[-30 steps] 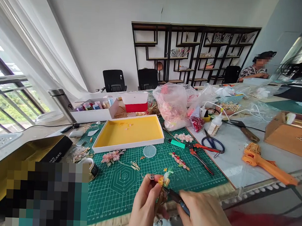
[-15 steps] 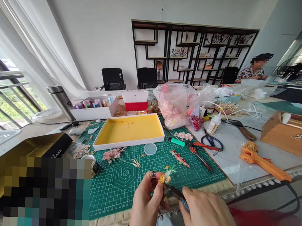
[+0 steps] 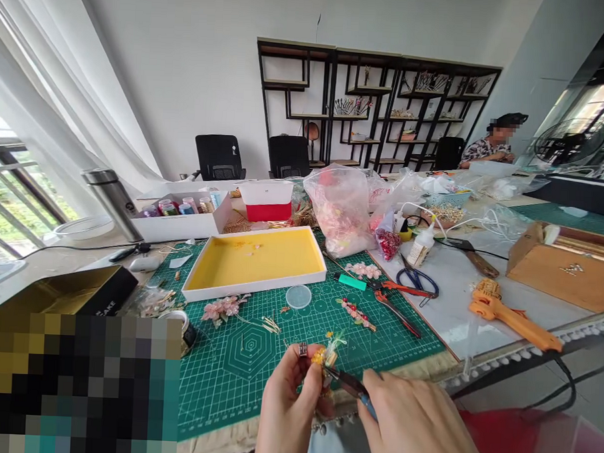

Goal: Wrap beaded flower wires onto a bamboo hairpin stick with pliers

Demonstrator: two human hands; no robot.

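Note:
My left hand pinches a small yellow flower ornament on a thin stem, with a small metal ring showing at a fingertip. My right hand grips blue-handled pliers, whose dark jaws reach the ornament's lower part. Both hands hover over the near edge of a green cutting mat. Pink and red beaded floral pieces lie on the mat nearby. The fingers hide part of the ornament.
A yellow-lined white tray, red-handled pliers, blue scissors, a glue bottle and an orange glue gun surround the mat. A plastic bag stands behind. A co-worker sits at the far right.
The whole scene has drifted left and slightly down in view as my head turned. Both hands keep their hold, and the pliers remain at the ornament.

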